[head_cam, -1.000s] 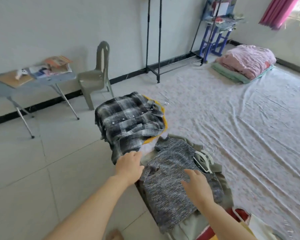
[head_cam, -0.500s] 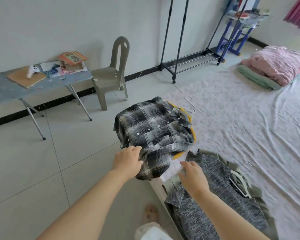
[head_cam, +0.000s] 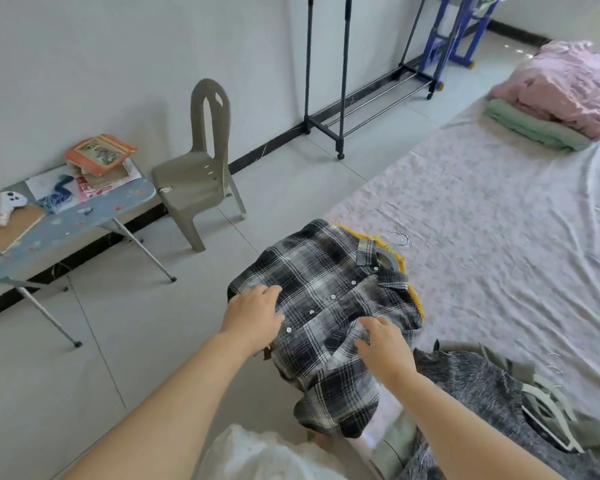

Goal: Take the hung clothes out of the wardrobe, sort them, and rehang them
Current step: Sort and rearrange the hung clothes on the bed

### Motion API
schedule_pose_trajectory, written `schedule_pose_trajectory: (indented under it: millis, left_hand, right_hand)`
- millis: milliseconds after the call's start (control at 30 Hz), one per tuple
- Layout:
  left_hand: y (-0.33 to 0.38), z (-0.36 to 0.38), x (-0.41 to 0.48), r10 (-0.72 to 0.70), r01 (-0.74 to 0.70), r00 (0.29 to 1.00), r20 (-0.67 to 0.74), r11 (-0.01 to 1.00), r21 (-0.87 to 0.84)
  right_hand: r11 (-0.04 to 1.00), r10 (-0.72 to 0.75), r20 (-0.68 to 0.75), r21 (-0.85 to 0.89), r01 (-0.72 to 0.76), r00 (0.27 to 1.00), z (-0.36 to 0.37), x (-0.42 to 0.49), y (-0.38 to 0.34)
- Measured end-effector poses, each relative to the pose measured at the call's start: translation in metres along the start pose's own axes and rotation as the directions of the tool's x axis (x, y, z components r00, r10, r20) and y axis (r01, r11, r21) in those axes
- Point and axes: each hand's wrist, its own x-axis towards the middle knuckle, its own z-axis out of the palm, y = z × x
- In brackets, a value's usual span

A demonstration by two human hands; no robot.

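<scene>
Head view: both hands moved off grey sweater (head_cam: 471,386) onto plaid shirt (head_cam: 329,296), lying atop yellow garment (head_cam: 400,263) at bed (head_cam: 499,237) edge. Grip loose: left hand (head_cam: 253,315), right hand (head_cam: 383,344) rest flat, fingers spread, nothing pinched. Judged: sorting continues, rehanging not begun

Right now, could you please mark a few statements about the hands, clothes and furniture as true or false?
1. The left hand and right hand both rest on the plaid shirt. True.
2. The chair stands on the sheet. False: it stands on the floor, beside the ironing board.
3. The pink blanket lies on the green blanket. True.
4. The grey sweater lies left of the plaid shirt. False: it lies to its right.
5. The books lie on the chair. False: they lie on the ironing board.
</scene>
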Motion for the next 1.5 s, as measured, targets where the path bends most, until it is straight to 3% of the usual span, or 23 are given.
schedule_pose_trajectory:
  millis: [267,533,800,1267,1500]
  left_hand:
    - [-0.001,-0.025,0.116,0.226,-0.228,0.972,0.065,0.973,0.023]
    - [0.005,-0.036,0.243,0.494,-0.506,0.852,0.174,0.862,0.036]
    - [0.022,0.008,0.323,0.524,-0.542,0.817,0.24,0.84,0.012]
    - [0.043,0.122,0.384,0.535,-0.51,0.816,0.219,0.845,-0.161]
    - [0.051,0.109,0.375,0.549,-0.518,0.813,0.196,0.835,-0.187]
  right_hand:
    - [0.975,0.214,-0.077,0.076,-0.209,0.974,-0.023,0.069,-0.011]
    - [0.873,0.47,-0.132,0.217,-0.437,0.873,-0.025,0.14,-0.014]
    - [0.795,0.593,-0.192,0.298,-0.529,0.782,-0.015,0.212,0.038]
    - [0.772,0.634,-0.244,0.14,-0.62,0.734,0.041,0.34,0.139]
    - [0.846,0.528,-0.501,0.247,-0.472,0.686,0.027,0.31,0.124]
